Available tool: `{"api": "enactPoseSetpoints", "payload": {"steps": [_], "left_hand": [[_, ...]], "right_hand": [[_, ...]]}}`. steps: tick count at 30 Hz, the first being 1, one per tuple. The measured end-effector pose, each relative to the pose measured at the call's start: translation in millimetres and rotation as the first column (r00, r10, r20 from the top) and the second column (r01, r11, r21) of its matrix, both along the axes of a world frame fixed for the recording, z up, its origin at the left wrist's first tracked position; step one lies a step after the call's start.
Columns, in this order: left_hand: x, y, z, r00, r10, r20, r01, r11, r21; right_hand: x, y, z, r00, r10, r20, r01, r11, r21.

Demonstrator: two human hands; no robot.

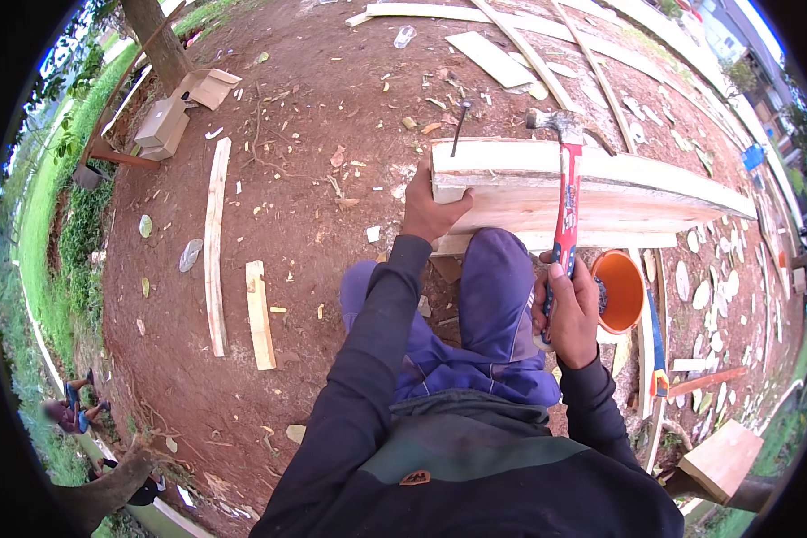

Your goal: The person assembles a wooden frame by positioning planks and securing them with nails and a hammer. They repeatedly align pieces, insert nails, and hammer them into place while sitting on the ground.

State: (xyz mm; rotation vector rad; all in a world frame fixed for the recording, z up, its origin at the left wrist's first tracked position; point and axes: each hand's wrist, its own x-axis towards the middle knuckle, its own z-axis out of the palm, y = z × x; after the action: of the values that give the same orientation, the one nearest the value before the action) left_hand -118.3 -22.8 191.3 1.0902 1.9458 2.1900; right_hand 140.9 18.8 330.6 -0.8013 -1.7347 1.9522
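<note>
My right hand (567,309) is closed around the blue-and-red handle of a claw hammer (568,193). Its metal head is over the top edge of a pale wooden plank assembly (547,193), which stands on edge in front of my knees. A long nail (460,128) sticks up, slightly tilted, from the left end of that edge. My left hand (432,208) grips the left end of the wood just below the nail, its thumb along the near face. Against my right knee rests the lower part of the wood.
An orange bucket (620,291) with nails inside stands right of my right hand. A blue-handled saw (659,350) lies beyond it. Two wood strips (215,251) lie on the dirt to my left. Boards (489,59) lie ahead, and a cardboard box (161,125) sits by a tree.
</note>
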Motion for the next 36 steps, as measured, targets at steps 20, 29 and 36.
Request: {"api": "enactPoseSetpoints", "payload": {"steps": [20, 29, 36], "left_hand": [[1, 2, -4, 0.988, 0.1, -0.117, -0.094, 0.994, 0.052], [-3, 8, -10, 0.998, 0.034, -0.051, -0.032, 0.999, 0.039], [-8, 10, -18, 1.0, -0.001, -0.016, 0.001, 0.999, 0.033]], "right_hand": [[0, -11, 0, 0.937, 0.307, 0.167, -0.335, 0.924, 0.183], [-17, 13, 10, 0.962, -0.178, -0.206, 0.125, 0.961, -0.248], [-13, -6, -3, 0.958, 0.286, 0.004, -0.276, 0.929, -0.246]]}}
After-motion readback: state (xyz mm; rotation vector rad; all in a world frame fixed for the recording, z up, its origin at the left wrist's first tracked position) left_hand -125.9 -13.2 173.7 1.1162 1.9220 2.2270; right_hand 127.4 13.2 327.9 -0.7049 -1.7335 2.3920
